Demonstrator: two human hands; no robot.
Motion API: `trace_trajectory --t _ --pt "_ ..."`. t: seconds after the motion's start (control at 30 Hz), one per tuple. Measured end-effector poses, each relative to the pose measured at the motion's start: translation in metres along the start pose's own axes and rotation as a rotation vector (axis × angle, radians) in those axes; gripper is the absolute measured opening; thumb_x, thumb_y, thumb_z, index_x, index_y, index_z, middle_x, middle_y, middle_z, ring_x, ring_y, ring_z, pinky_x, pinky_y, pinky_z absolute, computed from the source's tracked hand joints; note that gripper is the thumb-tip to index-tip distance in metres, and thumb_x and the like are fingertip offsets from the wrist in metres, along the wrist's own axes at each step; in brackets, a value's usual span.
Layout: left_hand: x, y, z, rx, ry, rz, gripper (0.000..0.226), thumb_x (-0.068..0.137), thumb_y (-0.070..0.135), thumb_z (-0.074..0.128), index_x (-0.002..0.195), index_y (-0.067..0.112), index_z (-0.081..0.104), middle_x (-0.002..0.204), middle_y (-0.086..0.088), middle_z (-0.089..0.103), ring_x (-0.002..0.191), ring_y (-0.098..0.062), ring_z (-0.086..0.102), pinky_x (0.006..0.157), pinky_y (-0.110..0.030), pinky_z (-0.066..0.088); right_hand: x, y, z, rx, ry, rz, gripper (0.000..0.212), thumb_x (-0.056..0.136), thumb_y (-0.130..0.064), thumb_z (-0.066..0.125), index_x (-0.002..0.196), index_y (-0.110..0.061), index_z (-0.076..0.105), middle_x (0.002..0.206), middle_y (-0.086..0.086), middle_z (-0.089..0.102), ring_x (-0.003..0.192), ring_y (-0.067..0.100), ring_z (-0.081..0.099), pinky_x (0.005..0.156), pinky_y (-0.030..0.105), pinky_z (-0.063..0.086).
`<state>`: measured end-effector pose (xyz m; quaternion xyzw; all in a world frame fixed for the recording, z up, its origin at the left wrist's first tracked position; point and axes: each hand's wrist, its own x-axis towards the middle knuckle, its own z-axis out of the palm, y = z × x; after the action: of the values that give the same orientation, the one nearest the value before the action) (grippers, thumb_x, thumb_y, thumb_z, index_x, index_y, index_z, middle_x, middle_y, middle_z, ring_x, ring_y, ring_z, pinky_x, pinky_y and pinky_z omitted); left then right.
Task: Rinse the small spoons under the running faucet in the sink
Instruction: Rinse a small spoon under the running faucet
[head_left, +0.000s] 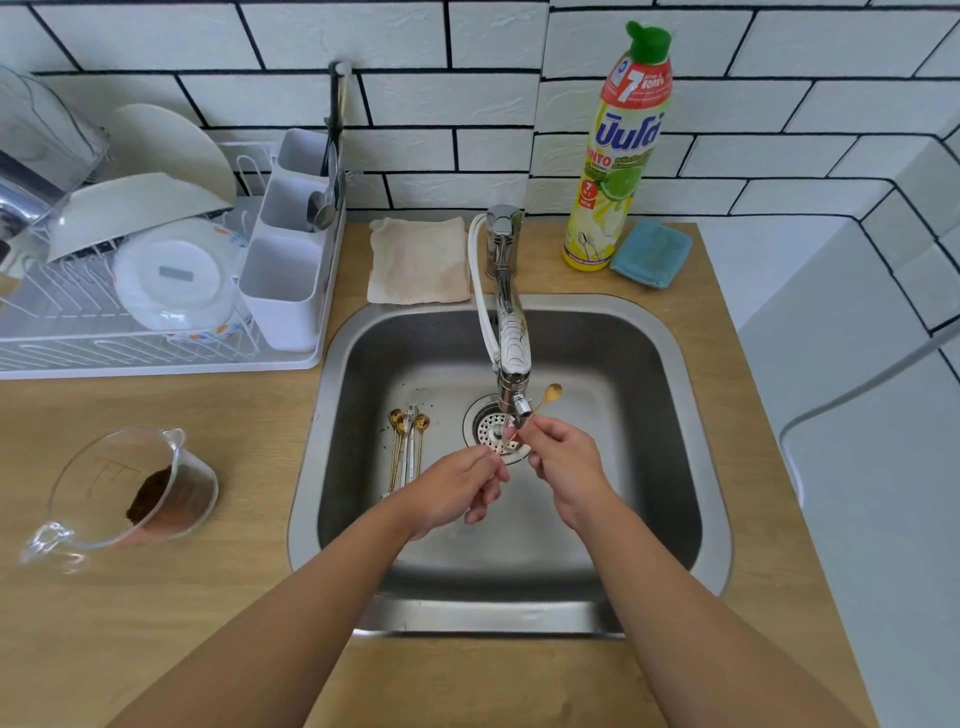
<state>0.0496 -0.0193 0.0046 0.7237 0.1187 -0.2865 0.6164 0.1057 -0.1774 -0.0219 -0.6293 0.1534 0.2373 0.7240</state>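
The wooden tabletop (156, 597) holds a steel sink (711, 467) at its centre. At 10 o'clock sits a dish rack (156, 358); at 9, a glass jug (130, 488). At 12 lies a beige cloth (418, 260), and at 1 stand a soap bottle (615, 156) and a blue sponge (652, 253), touching.

My right hand (563, 457) pinches a gold spoon (551, 393) by its handle, bowl up beyond my fingertips, beside the faucet (511, 353) spout. My left hand (457, 488) meets the handle's low end under the water. More spoons (408, 441) lie left of my fingers in the sink (670, 415).
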Motion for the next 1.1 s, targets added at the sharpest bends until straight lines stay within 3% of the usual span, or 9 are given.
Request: trace_trajectory --t 0.1,0.2,0.37,0.53,0.73,0.83,0.93,1.0,1.1 --pt "-0.002 0.001 0.000 -0.013 0.002 -0.016 0.031 0.109 0.026 0.032 0.093 0.010 0.054 0.062 0.002 0.047 0.048 -0.010 0.040 0.048 -0.021 0.036 -0.004 0.005 0.002 -0.050 -0.066 0.057 0.015 0.087 -0.017 0.082 0.100 -0.010 0.078 0.078 -0.004 0.074 0.049 0.003 0.043 0.049 0.014 0.041" --pt "-0.003 -0.003 -0.002 -0.065 -0.013 -0.046 0.029 0.108 0.024 0.032 0.089 0.012 0.050 0.061 0.004 0.042 0.048 -0.007 0.037 0.048 -0.021 0.032 -0.006 0.008 0.005 -0.126 -0.155 0.077 0.011 0.085 -0.017 0.084 0.094 -0.014 0.078 0.075 -0.003 0.074 0.048 0.003 0.046 0.049 0.015 0.042" --pt "-0.005 -0.011 -0.006 -0.102 0.020 -0.083 0.026 0.100 0.017 0.033 0.080 0.014 0.048 0.057 0.003 0.038 0.050 -0.011 0.031 0.047 -0.023 0.027 0.007 -0.003 -0.003 -0.049 0.073 0.074 0.022 0.097 -0.026 0.071 0.079 -0.015 0.075 0.078 -0.002 0.079 0.044 0.004 0.038 0.043 0.015 0.034" --pt "-0.004 -0.011 -0.003 -0.102 0.022 -0.089 0.027 0.101 0.023 0.034 0.079 0.016 0.046 0.056 0.005 0.039 0.051 -0.010 0.030 0.046 -0.022 0.027 -0.004 0.006 0.004 -0.226 -0.214 0.081 0.006 0.085 -0.021 0.084 0.085 -0.019 0.078 0.073 -0.010 0.072 0.045 -0.004 0.049 0.045 0.011 0.038" --pt "-0.003 -0.009 -0.002 -0.178 0.053 -0.067 0.024 0.092 0.013 0.034 0.071 0.016 0.045 0.053 0.006 0.036 0.047 -0.010 0.027 0.043 -0.020 0.024 0.007 -0.005 0.001 -0.071 0.013 0.110 0.024 0.100 -0.027 0.067 0.083 -0.015 0.077 0.085 -0.001 0.078 0.047 0.005 0.031 0.042 0.016 0.026" --pt "-0.003 -0.009 -0.006 -0.189 0.071 -0.057 0.023 0.087 0.018 0.037 0.065 0.018 0.043 0.052 0.005 0.034 0.048 -0.012 0.025 0.044 -0.022 0.024 -0.001 -0.002 0.005 -0.132 -0.121 0.104 0.005 0.092 -0.021 0.076 0.089 -0.018 0.076 0.075 -0.006 0.070 0.047 0.004 0.035 0.044 0.016 0.029" --pt "-0.003 -0.007 -0.007 -0.212 0.081 -0.119 0.024 0.083 0.032 0.044 0.064 0.017 0.041 0.051 0.002 0.034 0.046 -0.015 0.028 0.044 -0.025 0.030 -0.008 0.004 0.010 -0.174 -0.236 0.080 0.007 0.090 -0.014 0.079 0.092 -0.018 0.073 0.064 -0.011 0.068 0.047 0.003 0.041 0.047 0.015 0.035" --pt "-0.003 -0.006 -0.006 -0.117 0.062 -0.162 0.035 0.093 0.042 0.046 0.067 0.017 0.045 0.053 -0.001 0.043 0.045 -0.015 0.036 0.047 -0.026 0.036 -0.008 0.002 0.011 -0.149 -0.207 0.064 0.010 0.096 -0.020 0.073 0.086 -0.016 0.073 0.068 -0.008 0.072 0.048 0.005 0.040 0.047 0.015 0.037" --pt "0.000 -0.004 -0.003 0.305 0.121 -0.092 0.044 0.102 0.050 0.036 0.074 0.020 0.053 0.065 0.003 0.061 0.054 -0.009 0.053 0.057 -0.029 0.040 -0.007 0.001 0.012 -0.141 -0.120 0.077 0.023 0.100 -0.027 0.068 0.083 -0.013 0.075 0.078 -0.001 0.075 0.043 0.001 0.040 0.046 0.014 0.036"
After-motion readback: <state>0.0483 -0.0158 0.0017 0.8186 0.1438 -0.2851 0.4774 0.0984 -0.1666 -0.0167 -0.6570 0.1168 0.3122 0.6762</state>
